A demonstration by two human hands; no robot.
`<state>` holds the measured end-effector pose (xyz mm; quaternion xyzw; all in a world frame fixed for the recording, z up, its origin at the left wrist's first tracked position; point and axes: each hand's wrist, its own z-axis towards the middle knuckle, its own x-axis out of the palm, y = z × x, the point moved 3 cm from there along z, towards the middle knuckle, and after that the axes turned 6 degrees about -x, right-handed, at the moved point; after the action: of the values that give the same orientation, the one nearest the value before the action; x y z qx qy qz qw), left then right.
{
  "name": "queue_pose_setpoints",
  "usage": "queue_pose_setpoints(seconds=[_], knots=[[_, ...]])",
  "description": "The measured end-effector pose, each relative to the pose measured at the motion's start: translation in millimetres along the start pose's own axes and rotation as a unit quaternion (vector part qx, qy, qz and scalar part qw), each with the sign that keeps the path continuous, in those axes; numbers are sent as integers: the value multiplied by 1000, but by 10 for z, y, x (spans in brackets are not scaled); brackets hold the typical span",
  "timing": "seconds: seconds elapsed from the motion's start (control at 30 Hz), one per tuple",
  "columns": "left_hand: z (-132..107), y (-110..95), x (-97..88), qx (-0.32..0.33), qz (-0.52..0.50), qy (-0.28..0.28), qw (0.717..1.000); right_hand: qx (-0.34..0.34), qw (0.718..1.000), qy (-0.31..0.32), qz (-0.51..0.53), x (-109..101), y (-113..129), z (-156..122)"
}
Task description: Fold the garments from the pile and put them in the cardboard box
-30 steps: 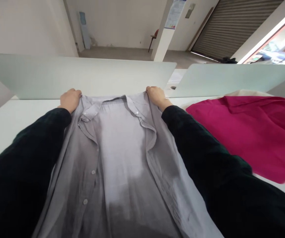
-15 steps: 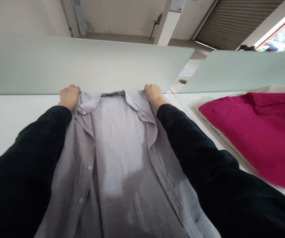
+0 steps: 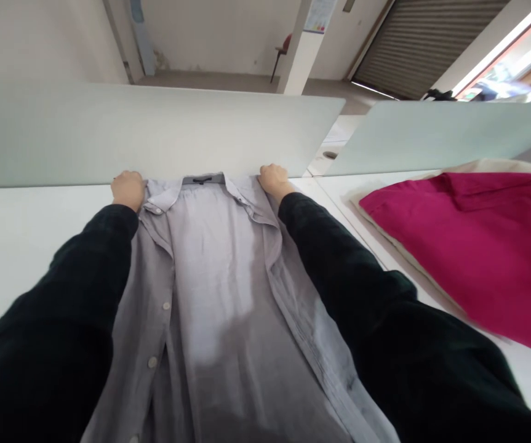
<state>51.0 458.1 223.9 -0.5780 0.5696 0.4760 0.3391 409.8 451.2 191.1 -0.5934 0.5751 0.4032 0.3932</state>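
Holding a grey button-front linen shirt by the shoulders, hands spread wide.

Left hand and right hand are well apart, fingers clamped on the cloth either side of the collar. The shirt runs from the fingers back toward the person, across a white surface, collar just beside a frosted glass divider. Well right of the fingers, a magenta cloth lies on beige fabric.
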Motion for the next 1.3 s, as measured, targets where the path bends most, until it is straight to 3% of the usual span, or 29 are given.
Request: queue_pose_setpoints(seconds=[0.1,0.17,0.23,0.33,0.4,0.5,0.6,0.73,0.83,1.03,1.2,1.3], knots=[[-234,132,-199,17,-18,-33,999,-45,999,-8,11,-197,-42,-302],[-504,255,-366,51,-35,-45,997,-102,994,-5,28,-317,-76,-663],[-871,415,-508,101,-59,-42,992,-179,982,8,63,-395,-100,-1149],[-1576,746,-610,155,-86,-13,984,-318,938,4,140,-472,-115,-2060],[-2126,1002,-602,167,-97,16,981,-355,916,-7,184,-522,-143,-2704],[-3020,1338,-535,178,-147,42,972,-336,912,-24,233,-610,-186,-3603],[-3852,1531,-443,166,-175,50,969,-282,913,-39,293,-663,-157,-4334],[-4566,1541,-358,219,-183,-18,958,-178,899,-86,391,-605,96,-4943],[-4743,1507,-245,254,-163,-47,952,-170,866,-95,460,-512,470,-5119],[-4711,1587,-58,243,-130,-24,961,-300,814,-27,497,-414,1195,-5012],[-4651,1655,-90,238,-202,5,950,-369,797,-26,478,-405,1488,-4917],[-4594,1683,-175,187,-270,29,944,-389,795,-36,464,-383,1598,-4914]])
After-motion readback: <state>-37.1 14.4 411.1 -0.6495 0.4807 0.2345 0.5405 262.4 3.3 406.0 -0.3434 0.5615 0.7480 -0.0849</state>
